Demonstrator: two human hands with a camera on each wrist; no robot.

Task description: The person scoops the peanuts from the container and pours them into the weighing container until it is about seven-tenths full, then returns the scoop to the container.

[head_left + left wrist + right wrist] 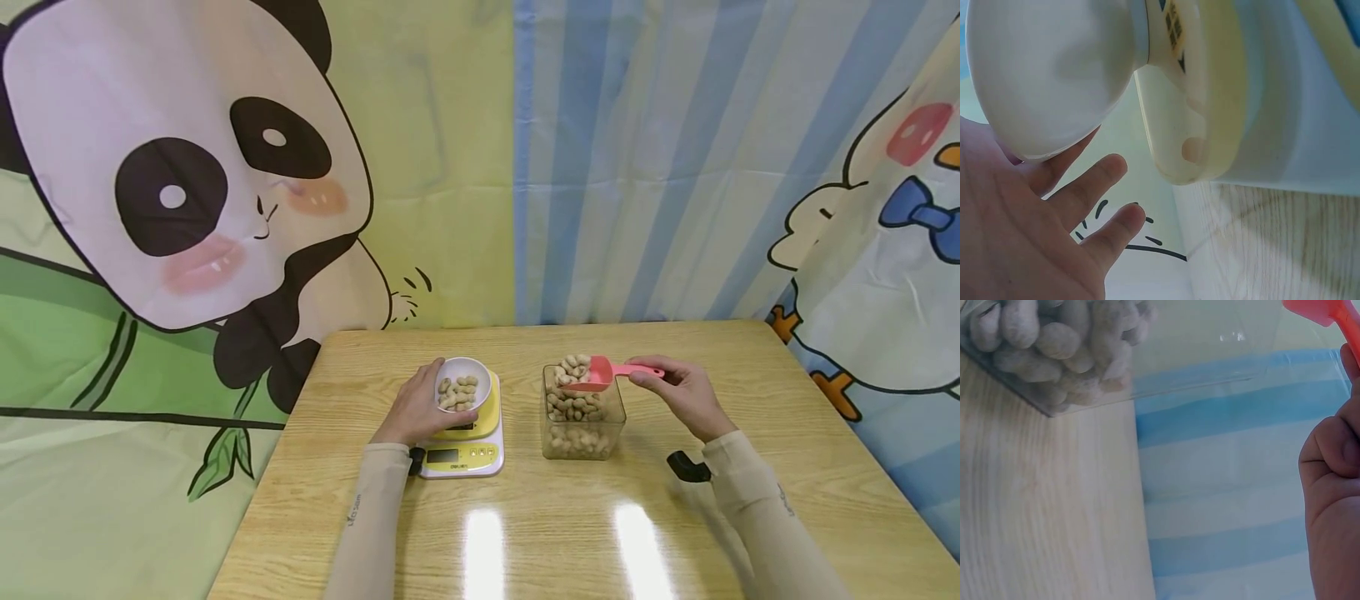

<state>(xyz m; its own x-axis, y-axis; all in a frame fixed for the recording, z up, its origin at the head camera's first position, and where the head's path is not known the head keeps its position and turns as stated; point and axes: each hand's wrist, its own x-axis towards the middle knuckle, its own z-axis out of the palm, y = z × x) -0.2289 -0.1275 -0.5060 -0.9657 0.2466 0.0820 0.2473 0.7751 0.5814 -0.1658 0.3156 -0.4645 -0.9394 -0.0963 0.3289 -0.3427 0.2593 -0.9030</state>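
Note:
A white bowl [463, 372] with several peanuts [457, 393] in it stands over the yellow platform of a kitchen scale [461, 458]. My left hand [414, 406] holds the bowl, thumb at its near side and fingers at its far left; in the left wrist view, some of the fingers [1094, 187] stretch out below the bowl [1054, 75]. By its handle, my right hand [688, 396] pinches a pink scoop [602, 373] heaped with peanuts. The scoop is over a clear square container [583, 450], which holds many more peanuts [1060, 340].
All of this is on a light wooden table [525, 533]. Behind the table hangs a curtain [450, 167] printed with a panda and stripes. A black wrist mount [687, 467] sticks out beside the right sleeve [757, 492].

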